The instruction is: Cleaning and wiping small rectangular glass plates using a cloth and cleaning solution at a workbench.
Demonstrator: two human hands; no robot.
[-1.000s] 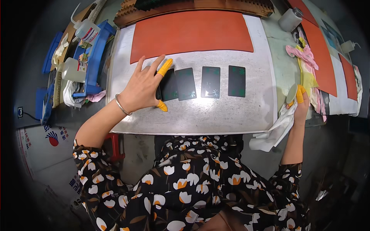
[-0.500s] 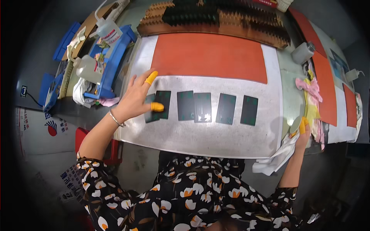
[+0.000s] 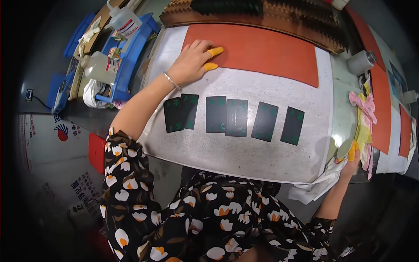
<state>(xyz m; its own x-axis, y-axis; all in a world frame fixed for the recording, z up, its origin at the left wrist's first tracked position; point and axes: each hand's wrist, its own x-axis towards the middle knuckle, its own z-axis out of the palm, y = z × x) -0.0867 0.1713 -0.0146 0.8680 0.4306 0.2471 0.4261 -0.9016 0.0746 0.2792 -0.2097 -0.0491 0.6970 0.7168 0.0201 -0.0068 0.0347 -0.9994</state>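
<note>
My left hand [image 3: 192, 63] lies over the left part of the orange mat [image 3: 262, 52], thumb and index finger apart in yellow finger cots, with nothing visible between them. Below it, several thin dark panels with green marks lie in a row on the pale worktop [image 3: 218, 157]. The left pair of panels [image 3: 173, 115] overlap, and so do a middle panel [image 3: 215, 114] and its neighbour [image 3: 236, 118]. One panel [image 3: 265, 121] and the rightmost panel [image 3: 292, 125] lie singly. At the right edge, my right hand [image 3: 352, 159] grips a white cloth [image 3: 316, 185]; a pale oval disc [image 3: 344, 149] shows at its fingers.
A brown slotted rack [image 3: 283, 24] with dark pieces stands along the back. On the left are a blue tray [image 3: 131, 56] and squeeze bottles [image 3: 100, 67]. A grey bottle [image 3: 361, 62] and pink and yellow rags [image 3: 362, 105] lie to the right, beside another orange strip [image 3: 377, 105].
My left hand has moved up and right, off the leftmost panels and onto the orange mat. My right hand still grips the cloth. The whole view has shifted slightly.
</note>
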